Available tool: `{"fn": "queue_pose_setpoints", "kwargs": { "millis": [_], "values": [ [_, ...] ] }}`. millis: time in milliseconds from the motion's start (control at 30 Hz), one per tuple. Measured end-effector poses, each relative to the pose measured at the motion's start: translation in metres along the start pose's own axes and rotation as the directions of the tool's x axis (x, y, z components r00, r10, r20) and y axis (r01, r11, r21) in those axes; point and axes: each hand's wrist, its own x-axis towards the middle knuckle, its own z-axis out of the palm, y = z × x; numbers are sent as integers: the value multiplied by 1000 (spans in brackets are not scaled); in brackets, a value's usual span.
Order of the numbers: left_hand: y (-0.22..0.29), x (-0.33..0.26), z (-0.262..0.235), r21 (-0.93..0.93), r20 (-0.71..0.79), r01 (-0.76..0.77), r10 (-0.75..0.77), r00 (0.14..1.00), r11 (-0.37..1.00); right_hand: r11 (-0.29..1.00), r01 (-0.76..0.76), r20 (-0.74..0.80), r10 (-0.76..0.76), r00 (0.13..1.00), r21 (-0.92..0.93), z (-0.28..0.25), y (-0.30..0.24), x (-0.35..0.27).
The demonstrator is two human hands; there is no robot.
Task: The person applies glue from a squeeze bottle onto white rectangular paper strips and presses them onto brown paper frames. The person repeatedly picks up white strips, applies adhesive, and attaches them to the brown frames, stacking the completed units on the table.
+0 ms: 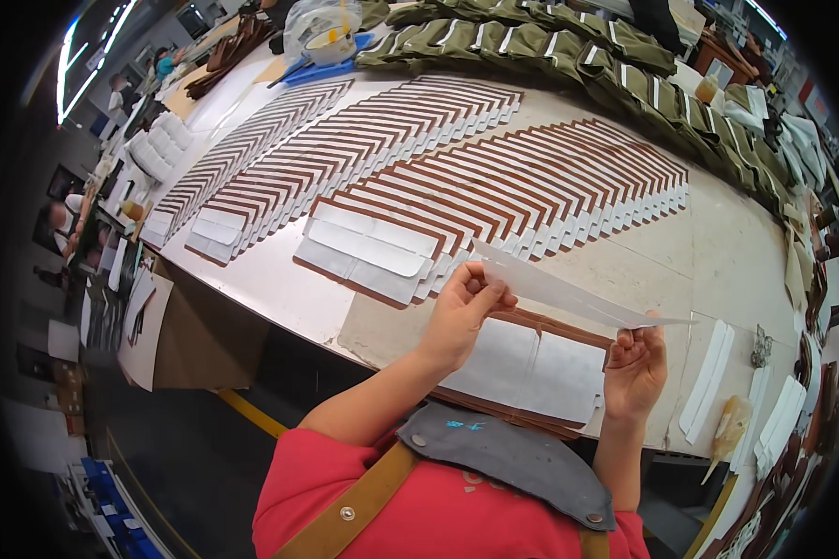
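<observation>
A long white strip [569,296], thin and stiff like paper or card, is stretched between my two hands above the table's near edge. Its left end is pinched between the thumb and fingers of my left hand [464,312]. At the other end, the curled fingers of my right hand [638,365] grip the strip from below. Under it, close to my body, lies a pile of brown-edged panels with white backing [541,368]. To the left, the nearest overlapping panel [368,252] carries a similar white strip along its upper part.
Rows of overlapped brown-and-white panels [531,177] cover much of the table [625,256]. Olive-green pieces [531,42] line the far side, near a tub [330,47]. Loose white strips [707,382] and a yellowish glue bag [732,426] lie at right. Other people sit at far left.
</observation>
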Motion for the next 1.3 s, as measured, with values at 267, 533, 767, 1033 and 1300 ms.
{"fn": "queue_pose_setpoints", "kwargs": {
  "millis": [267, 533, 767, 1033, 1300],
  "values": [
    [7, -7, 5, 176, 25, -226, 225, 974, 958, 965, 183, -6, -187, 982, -190, -16, -6, -2],
    [7, -24, -2, 455, 60, -262, 264, 963, 851, 909, 192, -95, -242, 965, -369, -26, -5, -14],
    [1, -52, -26, 709, 44, -164, 190, 981, 686, 701, 121, -57, -226, 973, -702, -46, 2, -41],
    [-7, -81, -40, 901, 79, -124, 123, 989, 415, 504, -83, -67, 49, 997, -860, -66, 6, -64],
    [1, -66, -39, 943, 53, -69, 59, 997, 326, 416, -137, -119, 69, 991, -899, -66, 12, -58]
  ]
}}
